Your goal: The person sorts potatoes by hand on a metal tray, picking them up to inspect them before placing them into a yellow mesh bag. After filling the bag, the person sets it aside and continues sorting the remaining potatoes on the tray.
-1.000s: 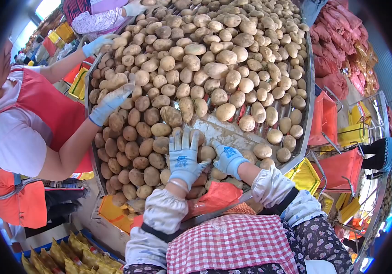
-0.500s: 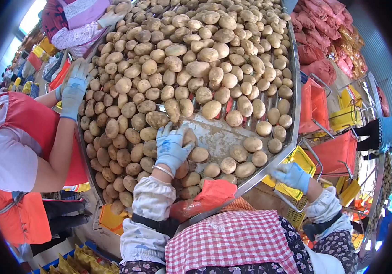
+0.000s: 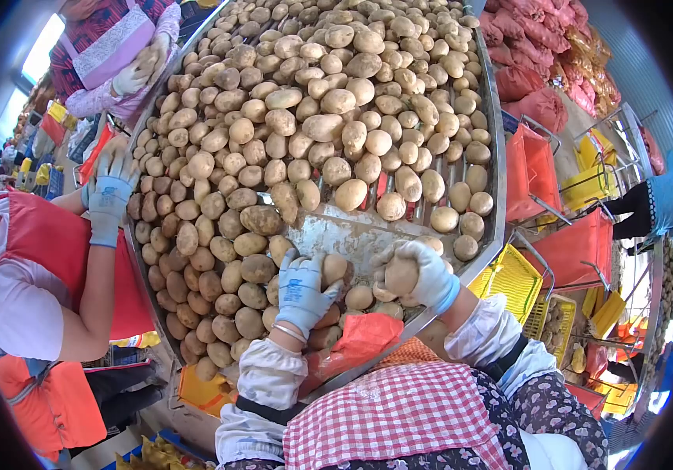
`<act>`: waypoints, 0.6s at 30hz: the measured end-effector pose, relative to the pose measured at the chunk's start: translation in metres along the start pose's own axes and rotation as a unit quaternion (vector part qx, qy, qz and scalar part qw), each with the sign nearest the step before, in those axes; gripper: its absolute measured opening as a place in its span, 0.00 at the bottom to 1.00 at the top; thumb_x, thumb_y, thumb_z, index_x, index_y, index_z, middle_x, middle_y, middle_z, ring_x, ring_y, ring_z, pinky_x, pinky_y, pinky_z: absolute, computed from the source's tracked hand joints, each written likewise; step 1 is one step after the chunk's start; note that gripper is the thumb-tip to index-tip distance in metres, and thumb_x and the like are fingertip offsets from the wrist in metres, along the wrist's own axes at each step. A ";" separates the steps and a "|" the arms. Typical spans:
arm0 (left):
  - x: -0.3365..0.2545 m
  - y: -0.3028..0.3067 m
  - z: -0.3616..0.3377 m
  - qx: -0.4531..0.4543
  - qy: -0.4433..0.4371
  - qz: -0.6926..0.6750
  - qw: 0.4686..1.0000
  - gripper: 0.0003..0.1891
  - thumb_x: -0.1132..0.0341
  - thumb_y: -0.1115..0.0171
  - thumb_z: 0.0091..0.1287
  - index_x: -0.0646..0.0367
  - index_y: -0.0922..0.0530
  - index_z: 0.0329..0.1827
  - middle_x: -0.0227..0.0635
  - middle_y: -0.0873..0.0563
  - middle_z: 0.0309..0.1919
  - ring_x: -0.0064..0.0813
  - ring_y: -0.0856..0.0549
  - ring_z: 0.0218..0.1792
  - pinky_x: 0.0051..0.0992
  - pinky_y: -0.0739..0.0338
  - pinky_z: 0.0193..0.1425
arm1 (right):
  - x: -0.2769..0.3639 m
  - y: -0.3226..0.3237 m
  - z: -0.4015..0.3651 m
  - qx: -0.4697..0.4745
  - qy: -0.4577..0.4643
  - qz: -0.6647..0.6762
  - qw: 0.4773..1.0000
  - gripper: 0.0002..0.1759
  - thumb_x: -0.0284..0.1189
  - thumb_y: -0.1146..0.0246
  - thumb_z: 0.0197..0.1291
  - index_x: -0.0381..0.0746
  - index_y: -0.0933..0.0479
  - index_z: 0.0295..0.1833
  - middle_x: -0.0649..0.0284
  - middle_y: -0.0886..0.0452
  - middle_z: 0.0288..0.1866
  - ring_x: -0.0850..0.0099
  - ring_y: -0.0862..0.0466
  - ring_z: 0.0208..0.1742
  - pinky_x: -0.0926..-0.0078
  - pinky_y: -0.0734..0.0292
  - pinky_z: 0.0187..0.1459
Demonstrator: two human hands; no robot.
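My gloved left hand point(image 3: 300, 299) is at the near side of the sorting table, curled around a potato point(image 3: 334, 269) between its thumb and fingers. To the right, my gloved right hand point(image 3: 429, 274) grips another potato point(image 3: 401, 276) above the metal plate's near edge. Several loose potatoes point(image 3: 359, 298) lie below and between my hands. A red plastic sheet point(image 3: 364, 335) covers part of the table edge in front of my checked apron.
Potatoes point(image 3: 282, 98) are heaped over the table, which has a metal rim point(image 3: 495, 149). A co-worker in a red apron point(image 3: 47, 254) stands at the left, another person point(image 3: 109, 47) beyond. Red bins point(image 3: 532, 172) and yellow crates point(image 3: 509, 282) stand right; red sacks point(image 3: 536, 39) are stacked behind.
My right hand has come in from outside the right rim and now holds a potato. The left hand has drawn back towards me with its potato. My view has shifted slightly.
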State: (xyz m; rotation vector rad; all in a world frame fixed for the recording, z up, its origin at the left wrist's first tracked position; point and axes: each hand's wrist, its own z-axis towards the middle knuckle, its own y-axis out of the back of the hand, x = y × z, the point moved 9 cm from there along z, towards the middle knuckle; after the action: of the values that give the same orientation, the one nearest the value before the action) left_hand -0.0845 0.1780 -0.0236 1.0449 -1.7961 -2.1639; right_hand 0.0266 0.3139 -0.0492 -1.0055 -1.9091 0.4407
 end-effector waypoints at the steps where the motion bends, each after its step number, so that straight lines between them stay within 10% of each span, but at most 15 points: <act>1: -0.002 0.000 -0.001 0.001 0.001 -0.002 1.000 0.30 0.55 0.30 0.56 0.62 0.24 0.59 0.46 0.18 0.49 0.45 0.21 0.54 0.44 0.39 0.71 | -0.001 -0.001 0.000 -0.002 -0.001 -0.001 1.000 0.23 0.41 0.45 0.65 0.34 0.24 0.54 0.53 0.17 0.47 0.58 0.15 0.41 0.60 0.17 0.45; 4: -0.016 0.016 0.001 0.011 0.047 -0.407 0.912 0.27 0.52 0.35 0.62 0.62 0.22 0.59 0.47 0.17 0.50 0.48 0.22 0.55 0.42 0.32 0.64 | -0.006 -0.025 0.000 0.018 -0.027 -0.168 0.985 0.26 0.49 0.49 0.71 0.35 0.25 0.54 0.55 0.16 0.40 0.67 0.15 0.35 0.69 0.17 0.36; 9: -0.006 0.044 -0.023 -0.160 -0.012 -0.135 0.978 0.30 0.54 0.40 0.66 0.63 0.30 0.67 0.49 0.29 0.67 0.48 0.34 0.70 0.43 0.44 0.74 | -0.028 -0.024 0.025 0.015 -0.107 -0.018 0.994 0.26 0.48 0.47 0.71 0.34 0.24 0.52 0.57 0.15 0.36 0.66 0.14 0.35 0.73 0.17 0.36; 10: 0.005 0.037 -0.033 -0.108 0.040 -0.003 0.993 0.34 0.52 0.38 0.63 0.61 0.31 0.69 0.49 0.33 0.69 0.50 0.37 0.71 0.45 0.47 0.75 | -0.008 -0.035 0.042 0.124 0.101 -0.346 0.924 0.24 0.46 0.47 0.72 0.34 0.22 0.51 0.57 0.15 0.40 0.66 0.14 0.39 0.71 0.17 0.40; 11: 0.018 0.030 -0.045 -0.051 0.091 0.128 0.986 0.37 0.49 0.36 0.60 0.60 0.32 0.70 0.48 0.36 0.72 0.51 0.40 0.73 0.48 0.51 0.76 | -0.009 -0.061 0.034 0.210 0.292 -0.616 0.701 0.23 0.45 0.47 0.72 0.35 0.20 0.50 0.56 0.15 0.45 0.65 0.15 0.43 0.69 0.17 0.43; 12: 0.022 0.031 -0.057 -0.050 0.088 0.127 0.987 0.37 0.49 0.36 0.60 0.60 0.32 0.70 0.48 0.36 0.72 0.51 0.40 0.73 0.48 0.51 0.76 | -0.017 -0.055 0.037 0.036 0.101 -0.486 0.867 0.25 0.47 0.48 0.72 0.35 0.18 0.46 0.57 0.14 0.43 0.68 0.15 0.38 0.70 0.19 0.41; 18: 0.063 0.025 -0.126 0.011 0.183 0.143 0.973 0.46 0.45 0.33 0.56 0.58 0.40 0.75 0.51 0.42 0.75 0.53 0.44 0.74 0.48 0.55 0.78 | -0.007 -0.075 0.016 0.158 -0.061 -0.081 0.982 0.36 0.55 0.50 0.70 0.34 0.32 0.67 0.54 0.15 0.40 0.66 0.15 0.34 0.70 0.18 0.40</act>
State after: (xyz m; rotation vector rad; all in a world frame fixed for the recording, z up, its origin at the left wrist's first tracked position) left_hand -0.0663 0.0364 -0.0328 1.0331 -1.6789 -1.6645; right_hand -0.0204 0.2648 -0.0135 -0.6246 -1.9343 0.6973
